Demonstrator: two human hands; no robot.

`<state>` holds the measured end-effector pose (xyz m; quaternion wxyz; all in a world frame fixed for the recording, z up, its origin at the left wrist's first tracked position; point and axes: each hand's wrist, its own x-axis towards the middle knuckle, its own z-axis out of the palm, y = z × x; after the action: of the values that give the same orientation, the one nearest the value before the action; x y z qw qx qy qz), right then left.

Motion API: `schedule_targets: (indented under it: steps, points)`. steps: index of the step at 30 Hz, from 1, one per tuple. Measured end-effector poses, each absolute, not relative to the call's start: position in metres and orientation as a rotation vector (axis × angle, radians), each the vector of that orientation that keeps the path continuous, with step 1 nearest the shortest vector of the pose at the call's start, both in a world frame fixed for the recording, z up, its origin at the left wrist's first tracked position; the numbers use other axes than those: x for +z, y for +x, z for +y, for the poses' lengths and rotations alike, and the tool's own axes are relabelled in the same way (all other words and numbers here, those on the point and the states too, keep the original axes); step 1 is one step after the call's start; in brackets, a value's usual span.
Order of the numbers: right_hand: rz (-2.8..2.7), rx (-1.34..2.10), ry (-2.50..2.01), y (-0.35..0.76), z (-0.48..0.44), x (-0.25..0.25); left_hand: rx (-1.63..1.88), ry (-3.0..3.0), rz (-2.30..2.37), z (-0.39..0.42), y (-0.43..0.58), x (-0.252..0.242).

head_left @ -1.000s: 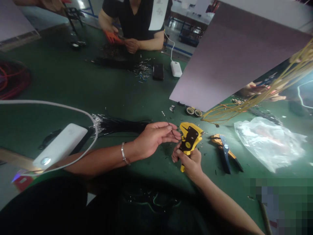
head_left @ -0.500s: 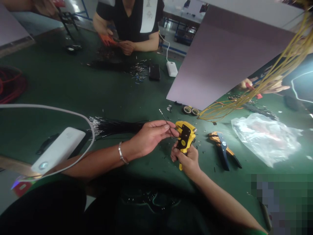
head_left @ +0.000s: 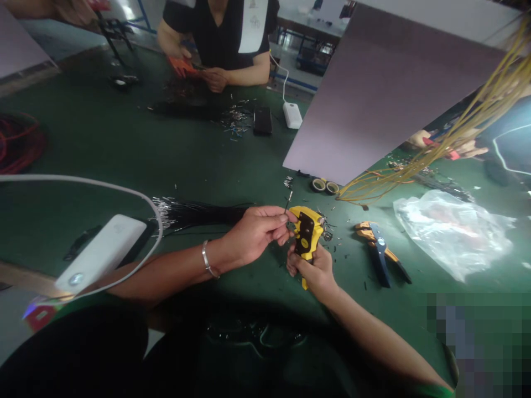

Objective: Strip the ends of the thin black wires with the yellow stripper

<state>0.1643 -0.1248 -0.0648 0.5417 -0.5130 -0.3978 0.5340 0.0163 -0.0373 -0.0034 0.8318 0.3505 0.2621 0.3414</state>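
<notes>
My right hand (head_left: 314, 270) is closed around the handles of a yellow and black wire stripper (head_left: 306, 232), held upright over the green table (head_left: 124, 149). My left hand (head_left: 256, 232) pinches a short thin black wire (head_left: 287, 203) right at the stripper's jaws; the wire's bare tip sticks up above my fingers. A bundle of black wires (head_left: 194, 213) with bare ends lies on the table just behind my left wrist, which wears a metal bracelet (head_left: 206, 260).
A second orange and blue stripper (head_left: 379, 249) lies right of my hands, beside a clear plastic bag (head_left: 452, 232). Yellow wires (head_left: 418, 166) hang from the upper right. A white power bank (head_left: 102, 251) sits left. Across the table a person's hands (head_left: 213, 79) work on wires.
My left hand has turned the wire more upright and drawn it closer to the jaws. The stripper has shifted slightly left and tilted toward my left hand.
</notes>
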Motion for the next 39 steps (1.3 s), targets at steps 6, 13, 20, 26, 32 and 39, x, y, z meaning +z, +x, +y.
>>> schedule_targets:
  steps: [6, 13, 20, 26, 32, 39]
  points:
    - [-1.039, 1.259, -1.292, 0.165, -0.127, -0.07, 0.736, 0.755, 0.626, -0.041, 0.015, -0.001]
    - [-1.178, 1.211, -1.361, 0.164, -0.128, -0.07, 0.779, 0.841, 0.738, -0.047, 0.014, 0.007]
    - [-0.897, 1.128, -1.292, 0.181, -0.114, -0.063, 0.807, 0.903, 0.8, -0.044, 0.01, 0.01]
    - [-0.807, 1.223, -1.142, 0.185, -0.108, -0.07, 0.888, 0.76, 0.74, -0.026, 0.008, 0.003]
    - [-0.849, 1.311, -1.042, 0.176, -0.113, -0.071, 0.957, 0.659, 0.69, -0.015, 0.006, 0.005]
    - [-0.911, 1.368, -1.025, 0.168, -0.117, -0.068, 0.987, 0.615, 0.637, -0.015, 0.006, 0.0]
